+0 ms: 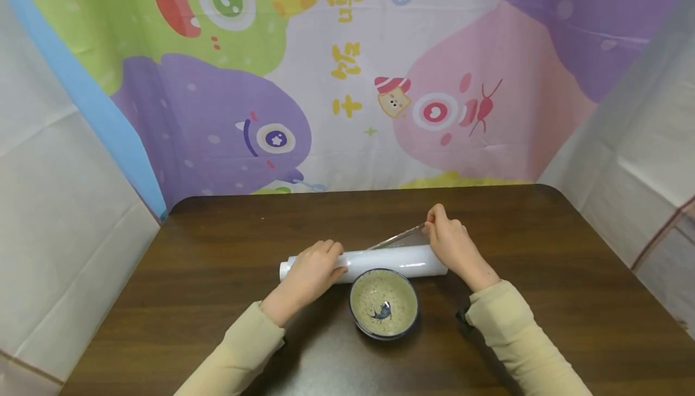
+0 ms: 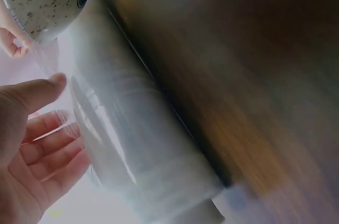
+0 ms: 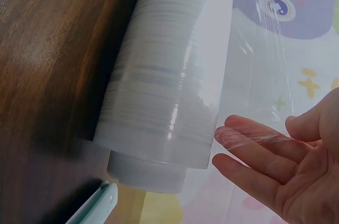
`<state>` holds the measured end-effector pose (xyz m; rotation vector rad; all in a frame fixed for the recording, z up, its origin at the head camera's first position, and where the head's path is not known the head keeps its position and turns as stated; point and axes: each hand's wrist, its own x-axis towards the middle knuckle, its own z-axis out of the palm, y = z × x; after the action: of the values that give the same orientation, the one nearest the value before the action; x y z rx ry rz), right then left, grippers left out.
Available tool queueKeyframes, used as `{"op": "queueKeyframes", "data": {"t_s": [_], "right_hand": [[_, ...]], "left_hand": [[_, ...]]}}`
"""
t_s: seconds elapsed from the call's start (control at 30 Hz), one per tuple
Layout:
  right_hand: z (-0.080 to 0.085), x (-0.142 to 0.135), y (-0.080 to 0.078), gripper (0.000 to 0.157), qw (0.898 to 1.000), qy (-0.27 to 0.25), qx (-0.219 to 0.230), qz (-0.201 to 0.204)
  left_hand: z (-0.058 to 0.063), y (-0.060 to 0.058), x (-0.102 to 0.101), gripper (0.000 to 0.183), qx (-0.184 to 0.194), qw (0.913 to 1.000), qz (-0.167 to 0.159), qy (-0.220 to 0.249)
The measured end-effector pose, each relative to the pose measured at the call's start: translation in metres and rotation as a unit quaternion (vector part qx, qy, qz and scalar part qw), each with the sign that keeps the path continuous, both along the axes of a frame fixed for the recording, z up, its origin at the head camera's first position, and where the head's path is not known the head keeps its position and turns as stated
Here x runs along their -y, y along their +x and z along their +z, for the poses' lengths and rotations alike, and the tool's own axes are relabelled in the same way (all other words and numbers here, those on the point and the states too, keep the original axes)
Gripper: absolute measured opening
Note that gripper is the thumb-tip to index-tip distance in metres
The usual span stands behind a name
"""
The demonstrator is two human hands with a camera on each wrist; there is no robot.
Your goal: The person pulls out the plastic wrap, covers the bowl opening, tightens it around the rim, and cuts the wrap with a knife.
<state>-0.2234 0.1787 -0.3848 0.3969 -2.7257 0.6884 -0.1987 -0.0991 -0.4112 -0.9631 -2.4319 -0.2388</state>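
Note:
A thick roll of clear plastic wrap [image 1: 393, 261] lies crosswise on the table, its core end showing at each side. My left hand [image 1: 315, 266] rests on the roll's left part; in the left wrist view its relaxed fingers [image 2: 53, 155] lie against the roll's side, the thumb held apart. Beyond the roll's right end, my right hand [image 1: 453, 242] pinches the corner of a thin sheet of film [image 1: 407, 239] drawn up and back from the roll. Stretched film crosses the fingertips [image 3: 230, 136] in the right wrist view. A speckled bowl [image 1: 393, 293] stands upright just in front of the roll.
The dark wooden table [image 1: 217, 323] has rounded back corners. A cartoon-printed curtain [image 1: 347, 142] hangs behind it, with pale sheets [image 1: 60, 172] at both sides. A teal and white object [image 3: 98, 203] shows beside the roll's right end in the right wrist view.

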Motion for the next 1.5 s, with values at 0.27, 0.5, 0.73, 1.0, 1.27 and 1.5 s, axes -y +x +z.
{"op": "queueKeyframes", "data": {"t_s": [0.27, 0.5, 0.73, 1.0, 1.27, 1.5], "right_hand": [[0.004, -0.002, -0.003, 0.008, 1.0, 0.013, 0.001, 0.009], [0.004, -0.004, -0.004, 0.008, 1.0, 0.014, 0.002, 0.013], [0.003, -0.004, -0.005, 0.02, 1.0, 0.008, 0.01, 0.013], [0.004, -0.007, -0.003, 0.025, 0.998, 0.035, 0.048, 0.028], [0.006, -0.016, -0.001, 0.02, 0.996, 0.016, 0.069, 0.054], [0.008, -0.021, -0.002, 0.033, 0.989, 0.023, 0.086, 0.118]], "left_hand": [[-0.001, 0.003, 0.011, 0.02, -0.044, 0.9989, -0.007, -0.014], [-0.001, -0.003, 0.013, 0.016, -0.077, 0.9969, -0.003, -0.011], [0.009, -0.01, 0.016, 0.017, 0.018, 0.9995, 0.008, 0.024], [0.015, -0.017, 0.025, 0.006, 0.147, 0.9867, 0.011, 0.068], [0.012, -0.011, 0.043, 0.044, 0.224, 0.9727, 0.037, 0.047], [0.005, -0.011, 0.048, 0.031, 0.221, 0.9743, 0.044, 0.005]]}}
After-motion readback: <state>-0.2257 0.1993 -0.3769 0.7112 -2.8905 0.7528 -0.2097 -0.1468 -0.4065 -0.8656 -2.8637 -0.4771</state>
